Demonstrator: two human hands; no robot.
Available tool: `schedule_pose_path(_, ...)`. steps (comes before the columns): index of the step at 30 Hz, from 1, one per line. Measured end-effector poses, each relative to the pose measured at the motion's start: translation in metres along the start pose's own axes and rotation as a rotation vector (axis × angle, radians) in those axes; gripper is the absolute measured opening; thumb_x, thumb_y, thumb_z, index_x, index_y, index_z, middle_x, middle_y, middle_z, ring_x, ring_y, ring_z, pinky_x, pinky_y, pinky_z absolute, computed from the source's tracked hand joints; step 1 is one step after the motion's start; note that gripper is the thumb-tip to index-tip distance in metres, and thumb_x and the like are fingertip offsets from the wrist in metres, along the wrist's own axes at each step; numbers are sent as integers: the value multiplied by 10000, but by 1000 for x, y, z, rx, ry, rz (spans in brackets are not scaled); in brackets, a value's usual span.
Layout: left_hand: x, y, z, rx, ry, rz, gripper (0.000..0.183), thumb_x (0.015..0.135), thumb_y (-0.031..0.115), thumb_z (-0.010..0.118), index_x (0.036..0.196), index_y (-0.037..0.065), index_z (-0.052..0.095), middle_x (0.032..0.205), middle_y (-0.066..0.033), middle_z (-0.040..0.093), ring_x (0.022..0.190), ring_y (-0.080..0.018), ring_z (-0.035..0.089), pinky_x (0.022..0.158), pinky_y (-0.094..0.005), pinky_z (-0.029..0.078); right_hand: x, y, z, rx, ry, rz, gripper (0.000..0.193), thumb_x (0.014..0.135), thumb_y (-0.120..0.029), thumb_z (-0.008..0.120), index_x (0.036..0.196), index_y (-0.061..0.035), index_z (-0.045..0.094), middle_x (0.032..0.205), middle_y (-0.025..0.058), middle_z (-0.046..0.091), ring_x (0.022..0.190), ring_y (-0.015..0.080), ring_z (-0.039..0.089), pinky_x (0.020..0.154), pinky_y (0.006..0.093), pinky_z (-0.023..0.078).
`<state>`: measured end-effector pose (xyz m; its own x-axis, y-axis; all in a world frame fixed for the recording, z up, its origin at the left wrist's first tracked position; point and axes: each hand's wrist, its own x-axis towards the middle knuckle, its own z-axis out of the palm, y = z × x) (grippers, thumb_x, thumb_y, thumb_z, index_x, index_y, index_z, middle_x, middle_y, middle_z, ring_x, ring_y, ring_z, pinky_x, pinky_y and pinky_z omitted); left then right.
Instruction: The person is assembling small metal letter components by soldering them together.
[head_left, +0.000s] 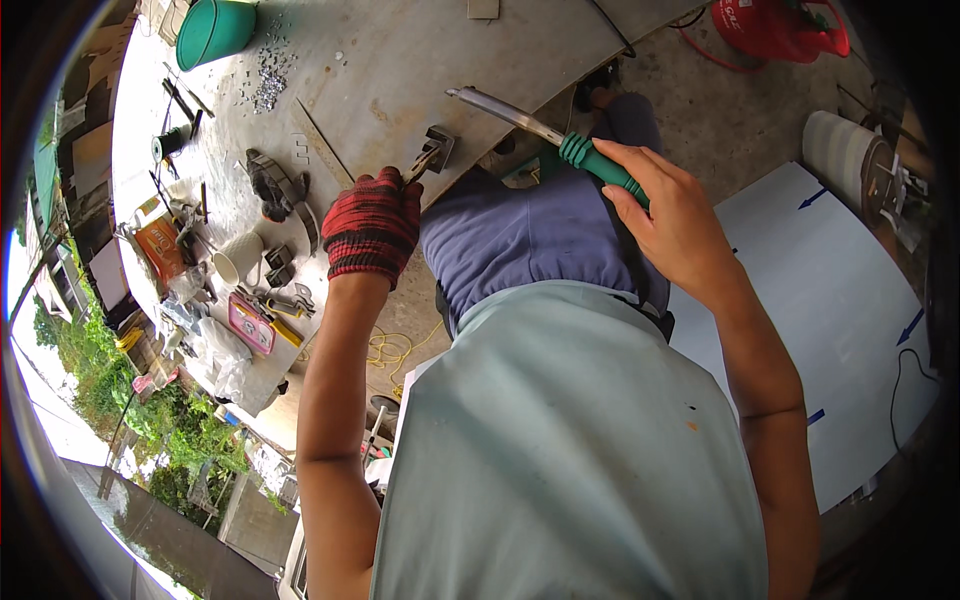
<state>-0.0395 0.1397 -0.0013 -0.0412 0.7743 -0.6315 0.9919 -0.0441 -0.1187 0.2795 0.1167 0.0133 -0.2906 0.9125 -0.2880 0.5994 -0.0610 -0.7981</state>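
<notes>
My right hand [672,222], bare, is closed round the green handle of a soldering iron [512,114]. The iron's long metal shaft points up and left over the table. A red and black knitted glove covers my left hand [370,228], whose fingers are wrapped round what look like pliers [418,168]. At the jaws of these sits a small dark, angular metal piece [440,145], near the table's edge. The iron's tip is apart from that piece, farther out over the tabletop. Most of the pliers' handles are hidden in the glove.
On the table [400,70] lie a steel ruler [324,143], scattered metal bits [270,75], a green bucket [215,35], a dark glove [268,186], a white mug [238,258] and a pink tray [251,323]. A red gas cylinder [765,28] and a white sheet [800,300] are to the right.
</notes>
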Motion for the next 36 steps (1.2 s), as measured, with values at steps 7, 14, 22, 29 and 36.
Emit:
schedule_pose_path(7, 3, 2, -5, 77, 17, 9, 381, 1009, 461, 562, 1082, 115, 702, 1015, -194, 714, 954, -396, 702, 811, -517, 547, 0, -2, -1, -6, -6, -6, 396, 970, -71, 672, 1355, -17, 598, 1058, 179, 686, 893, 378, 683, 781, 443, 542)
schedule_pose_path(14, 9, 6, -10, 142, -1, 44, 404, 1010, 471, 554, 1078, 103, 707, 1011, -197, 718, 946, -395, 704, 805, -518, 551, -2, 0, -1, -13, -7, -4, 397, 969, -72, 672, 1355, -18, 597, 1056, 180, 685, 893, 381, 685, 782, 445, 542)
schedule_pose_path(22, 11, 10, -19, 142, -54, 26, 381, 1010, 430, 552, 1054, 92, 722, 1025, -182, 735, 986, -373, 709, 844, -499, 561, -3, -4, -5, -12, -15, -31, 403, 967, -77, 675, 1358, -23, 596, 1058, 182, 682, 889, 393, 679, 781, 458, 540)
schedule_pose_path(29, 11, 16, -24, 145, -73, -2, 383, 1005, 428, 550, 1034, 96, 739, 1012, -182, 742, 978, -377, 716, 847, -496, 566, -5, -4, -4, 0, -8, -44, 407, 967, -71, 675, 1363, -22, 595, 1037, 187, 674, 877, 395, 675, 776, 463, 534)
schedule_pose_path(36, 10, 15, -25, 134, -74, -16, 385, 1005, 429, 546, 1032, 98, 740, 998, -184, 748, 976, -373, 721, 850, -497, 568, -8, -5, -3, -10, -32, -30, 408, 964, -69, 677, 1361, -19, 596, 1037, 187, 674, 875, 392, 675, 770, 464, 533)
